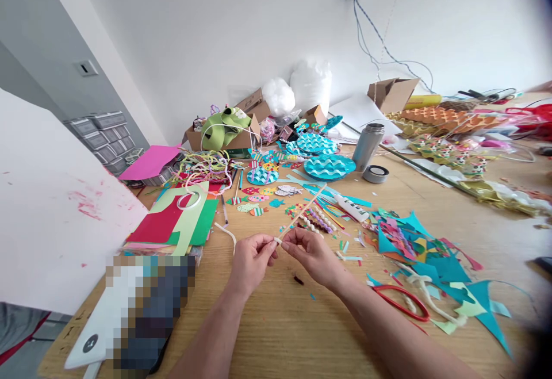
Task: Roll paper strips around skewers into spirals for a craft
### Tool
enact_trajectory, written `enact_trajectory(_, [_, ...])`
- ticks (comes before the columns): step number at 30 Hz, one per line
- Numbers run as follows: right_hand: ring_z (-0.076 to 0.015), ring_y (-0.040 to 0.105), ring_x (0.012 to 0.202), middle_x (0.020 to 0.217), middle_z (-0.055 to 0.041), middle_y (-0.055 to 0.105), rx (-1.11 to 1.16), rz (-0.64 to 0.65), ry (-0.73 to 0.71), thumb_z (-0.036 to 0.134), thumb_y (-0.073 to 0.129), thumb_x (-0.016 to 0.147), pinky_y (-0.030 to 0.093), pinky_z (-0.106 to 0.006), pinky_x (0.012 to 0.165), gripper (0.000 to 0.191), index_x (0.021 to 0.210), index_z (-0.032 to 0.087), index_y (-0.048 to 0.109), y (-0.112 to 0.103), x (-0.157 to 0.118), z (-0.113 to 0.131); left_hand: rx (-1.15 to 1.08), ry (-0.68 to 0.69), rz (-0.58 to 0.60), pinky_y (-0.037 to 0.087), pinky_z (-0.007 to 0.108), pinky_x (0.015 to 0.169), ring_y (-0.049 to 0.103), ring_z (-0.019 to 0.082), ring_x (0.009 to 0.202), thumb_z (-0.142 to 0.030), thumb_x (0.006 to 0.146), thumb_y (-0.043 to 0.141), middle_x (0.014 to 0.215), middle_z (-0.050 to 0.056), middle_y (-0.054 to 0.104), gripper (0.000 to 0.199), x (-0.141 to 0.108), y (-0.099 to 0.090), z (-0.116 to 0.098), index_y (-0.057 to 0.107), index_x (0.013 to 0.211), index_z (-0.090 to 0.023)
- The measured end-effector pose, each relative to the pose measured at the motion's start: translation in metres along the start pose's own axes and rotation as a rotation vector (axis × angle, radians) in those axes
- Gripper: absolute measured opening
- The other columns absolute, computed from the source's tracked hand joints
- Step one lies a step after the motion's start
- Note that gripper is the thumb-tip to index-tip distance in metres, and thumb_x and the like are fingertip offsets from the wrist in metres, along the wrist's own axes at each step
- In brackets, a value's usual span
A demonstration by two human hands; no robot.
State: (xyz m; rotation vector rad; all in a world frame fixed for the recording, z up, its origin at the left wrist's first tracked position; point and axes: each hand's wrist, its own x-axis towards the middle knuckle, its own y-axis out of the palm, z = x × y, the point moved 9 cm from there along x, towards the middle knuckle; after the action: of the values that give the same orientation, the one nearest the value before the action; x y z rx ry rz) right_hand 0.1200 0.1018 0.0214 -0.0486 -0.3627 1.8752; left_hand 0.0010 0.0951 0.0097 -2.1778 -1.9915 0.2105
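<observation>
Close together over the middle of the wooden table, my two hands pinch the lower end of a thin wooden stick, which slants up to the right. A white fuzzy strand, which looks like pipe cleaner, sits around that end between my fingertips. My left hand is closed, thumb against fingers, on the strand. My right hand is closed at the stick's base, touching the strand too. A white length of pipe cleaner curves behind my left hand; whether it joins the strand is hidden.
Beyond my hands lie paper fish, a glue tube and blue wavy paper fish bodies. A metal flask stands behind. Red-handled scissors and paper scraps lie right; coloured sheets and a blurred-out device left.
</observation>
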Motion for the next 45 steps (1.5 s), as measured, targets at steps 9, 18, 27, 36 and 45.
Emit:
enact_trajectory(9, [-0.0150,0.052,0.066,0.070,-0.0028,0.060,-0.092,0.010,-0.074,0.034,0.053,0.081,0.041,-0.026,0.062,0.020,0.072,0.017,0.057,-0.003,-0.003,0.010,-0.609,-0.395,0.335,0.033,0.017,0.034,0.036,0.003,0.035,-0.028,0.063,0.069,0.046,-0.004,0.046,0.020,-0.008,0.024,0.023,0.066,0.069,-0.009])
enact_trajectory(18, [-0.0168,0.057,0.070,0.073,-0.0038,0.064,0.073,0.079,-0.068,0.039,0.055,0.080,0.045,-0.028,0.068,0.024,0.076,0.016,0.062,-0.001,0.000,0.006,-0.596,-0.401,0.358,0.040,0.019,0.042,0.043,0.005,0.040,-0.031,0.066,0.069,0.053,-0.002,0.051,0.022,-0.008,0.028,0.024,0.064,0.073,-0.010])
enact_trajectory(27, [-0.0162,0.055,0.065,0.067,-0.0030,0.061,0.004,-0.016,-0.003,0.035,0.054,0.078,0.043,-0.027,0.062,0.023,0.071,0.015,0.061,-0.005,0.004,-0.004,0.109,0.177,-0.062,0.043,0.028,0.073,0.056,0.019,0.079,-0.030,0.073,0.061,0.086,0.007,0.065,0.021,0.000,0.000,-0.010,0.066,0.091,-0.020])
enact_trajectory(36, [-0.0107,0.044,0.054,0.058,0.0011,0.052,0.105,0.052,0.073,0.044,0.057,0.076,0.033,-0.023,0.049,0.030,0.071,0.015,0.061,0.003,0.004,-0.018,0.237,0.261,-0.144,0.037,0.030,0.076,0.052,0.022,0.078,-0.028,0.077,0.055,0.076,0.007,0.061,0.013,-0.004,-0.005,-0.017,0.067,0.076,-0.023])
enact_trajectory(45, [-0.0129,0.050,0.059,0.062,-0.0009,0.058,0.109,-0.008,0.038,0.042,0.060,0.074,0.038,-0.025,0.056,0.027,0.069,0.016,0.059,-0.001,0.002,-0.011,0.190,0.176,-0.121,0.042,0.026,0.063,0.054,0.017,0.069,-0.023,0.076,0.053,0.074,0.006,0.061,0.013,-0.002,-0.001,-0.010,0.065,0.077,-0.019])
